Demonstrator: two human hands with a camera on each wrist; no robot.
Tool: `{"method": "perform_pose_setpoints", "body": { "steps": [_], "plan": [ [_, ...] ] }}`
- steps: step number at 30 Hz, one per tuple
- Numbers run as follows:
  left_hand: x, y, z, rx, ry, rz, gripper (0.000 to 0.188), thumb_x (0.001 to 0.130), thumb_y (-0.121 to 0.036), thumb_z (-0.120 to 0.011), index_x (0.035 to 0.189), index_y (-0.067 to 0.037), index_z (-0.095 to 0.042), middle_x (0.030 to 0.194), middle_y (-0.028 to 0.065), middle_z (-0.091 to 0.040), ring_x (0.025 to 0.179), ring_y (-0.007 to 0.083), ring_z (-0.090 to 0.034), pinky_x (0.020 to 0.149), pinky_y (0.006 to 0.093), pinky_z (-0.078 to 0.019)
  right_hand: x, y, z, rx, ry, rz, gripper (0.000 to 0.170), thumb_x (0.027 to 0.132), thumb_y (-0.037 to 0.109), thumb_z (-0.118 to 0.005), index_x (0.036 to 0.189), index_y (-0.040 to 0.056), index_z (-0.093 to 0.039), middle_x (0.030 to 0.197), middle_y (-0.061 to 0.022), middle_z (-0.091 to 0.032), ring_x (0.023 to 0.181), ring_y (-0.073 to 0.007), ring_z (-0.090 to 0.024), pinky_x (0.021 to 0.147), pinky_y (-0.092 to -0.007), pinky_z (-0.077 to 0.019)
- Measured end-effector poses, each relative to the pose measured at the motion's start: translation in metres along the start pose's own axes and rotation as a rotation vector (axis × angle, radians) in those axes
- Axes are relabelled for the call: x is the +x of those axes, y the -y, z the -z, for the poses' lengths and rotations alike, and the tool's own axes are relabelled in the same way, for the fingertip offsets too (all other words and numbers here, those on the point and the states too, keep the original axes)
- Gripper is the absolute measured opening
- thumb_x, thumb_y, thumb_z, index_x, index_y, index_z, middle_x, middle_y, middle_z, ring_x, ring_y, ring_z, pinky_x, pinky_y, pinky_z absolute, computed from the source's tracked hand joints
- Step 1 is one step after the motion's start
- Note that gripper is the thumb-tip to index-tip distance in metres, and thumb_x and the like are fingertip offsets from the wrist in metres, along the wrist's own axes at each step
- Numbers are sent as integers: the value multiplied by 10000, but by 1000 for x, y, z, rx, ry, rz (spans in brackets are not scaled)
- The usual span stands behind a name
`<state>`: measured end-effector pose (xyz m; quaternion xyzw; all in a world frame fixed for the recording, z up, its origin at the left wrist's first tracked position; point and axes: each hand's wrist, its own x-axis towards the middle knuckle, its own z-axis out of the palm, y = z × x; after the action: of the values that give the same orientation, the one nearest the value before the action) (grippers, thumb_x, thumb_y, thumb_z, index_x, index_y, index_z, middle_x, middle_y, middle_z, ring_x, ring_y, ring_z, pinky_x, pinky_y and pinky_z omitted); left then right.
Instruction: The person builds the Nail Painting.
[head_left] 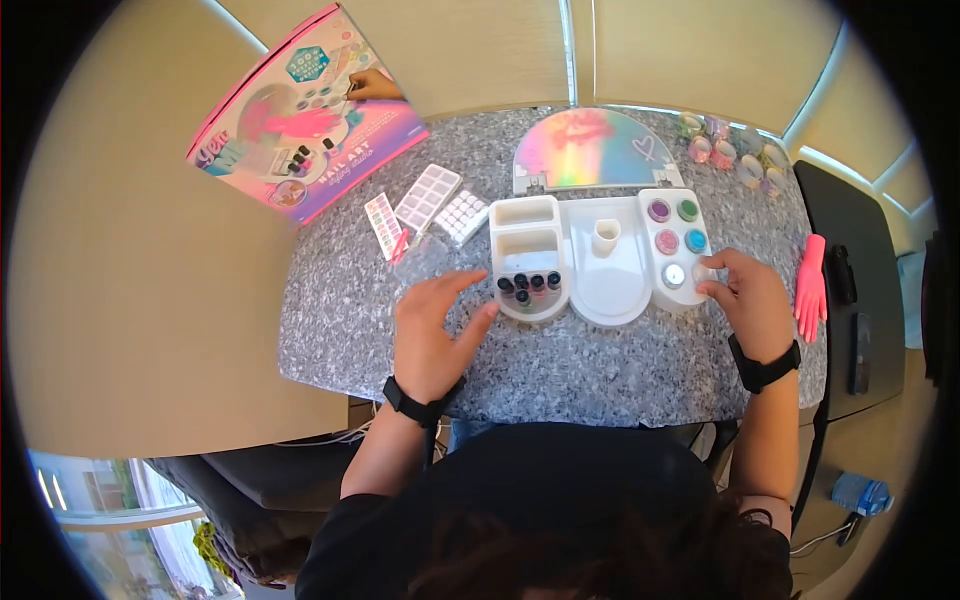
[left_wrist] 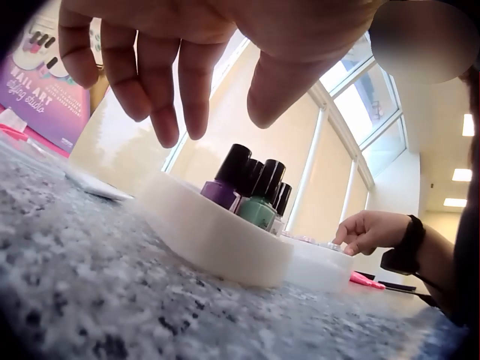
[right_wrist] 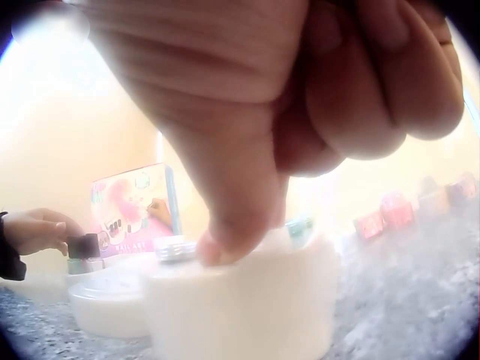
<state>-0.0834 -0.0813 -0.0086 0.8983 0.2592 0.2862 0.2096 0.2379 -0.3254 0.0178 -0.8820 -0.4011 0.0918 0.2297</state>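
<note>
1. The white plastic three-section organizer (head_left: 608,292) lies just right of centre in the frame. Its long axis runs left to right; its rounded ends point to the bottom, and the half-round rainbow panel (head_left: 595,150) is at its top side.
2. The right hand (head_left: 755,305) is at the organizer's right section, thumb and index finger closed on what looks like a small pale round pot (head_left: 703,272), though the fingers partly hide it. Beside it sit purple, green, pink, blue and silvery round pots (head_left: 667,241).
3. The left hand (head_left: 430,335) is open and holds nothing, fingers apart, just beside the left section, near small black-capped polish bottles (head_left: 522,284).
4. At the right edge of the grey speckled table (head_left: 400,345), a bright pink plastic hand (head_left: 811,290) points its fingers toward the bottom.
5. A pink-and-purple printed box (head_left: 300,130) stands tilted at upper left.
</note>
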Motion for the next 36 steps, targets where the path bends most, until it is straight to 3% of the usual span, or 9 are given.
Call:
{"method": "perform_pose_setpoints", "body": {
  "steps": [3,5,7,9,11,15,21,28,36],
  "plan": [
    [-6,0,-6,-141,28,23,362,933,-218,-856,1257,-70,-793,1199,168,-809,1119,395,-735,1005,489,-542,8,-9,-9,-23,-129,206,311,869,203,-886,1158,122,-806,907,-156,-732,828,-355,-707,748,-470,-549],
    [-3,-4,-7,-113,35,-28,343,933,-209,-854,1242,-71,-800,1182,161,-812,1084,371,-745,984,472,-549,7,-8,1,1,-127,139,305,885,185,-869,1178,126,-811,924,-141,-740,834,-340,-699,774,-463,-551],
    [-13,-7,-4,-104,-83,117,307,944,-192,-842,1227,-77,-808,1164,145,-812,1064,324,-744,987,457,-541,40,2,27,-110,128,259,293,899,176,-858,1183,120,-814,913,-133,-740,845,-322,-701,784,-461,-555],
    [-19,-5,-6,-145,-122,126,289,953,-181,-831,1224,-83,-810,1161,137,-810,1056,306,-740,984,448,-537,76,-17,29,14,92,402,342,913,135,-852,1251,113,-806,865,-120,-697,787,-288,-655,725,-409,-533],
    [-23,-6,-8,-200,-165,131,271,962,-170,-821,1221,-88,-811,1158,128,-809,1047,287,-736,982,439,-533,121,-35,29,-9,-33,473,380,933,169,-840,1308,144,-785,960,-113,-716,884,-298,-675,777,-426,-551],
    [-32,-9,-2,-270,-181,160,225,982,-132,-789,1202,-89,-811,1159,124,-804,1088,291,-724,1029,430,-504,196,-58,21,-345,-185,270,371,982,239,-785,1343,159,-757,1309,-142,-668,1171,-340,-694,1004,-470,-575],
    [-47,-15,4,-11,-240,105,218,977,-123,-779,1193,-105,-802,1204,108,-794,1176,300,-699,1119,449,-415,256,-64,8,-280,-36,-88,353,1022,135,-707,1368,188,-752,1484,-147,-552,1268,-349,-704,1059,-481,-597],
    [-49,-16,7,18,-219,85,222,969,-122,-785,1190,-113,-798,1206,93,-794,1175,279,-699,1126,434,-392,275,-71,2,-214,-66,-94,245,1017,157,-665,1207,168,-818,1235,-147,-813,1115,-322,-786,979,-456,-614],
    [-34,-24,6,8,-248,6,207,968,-122,-787,1174,-127,-801,1189,53,-801,1164,265,-701,1116,422,-400,268,-61,5,-365,-89,26,275,985,91,-652,1162,139,-856,1173,-151,-825,1111,-314,-783,948,-446,-615]
  ]
}}
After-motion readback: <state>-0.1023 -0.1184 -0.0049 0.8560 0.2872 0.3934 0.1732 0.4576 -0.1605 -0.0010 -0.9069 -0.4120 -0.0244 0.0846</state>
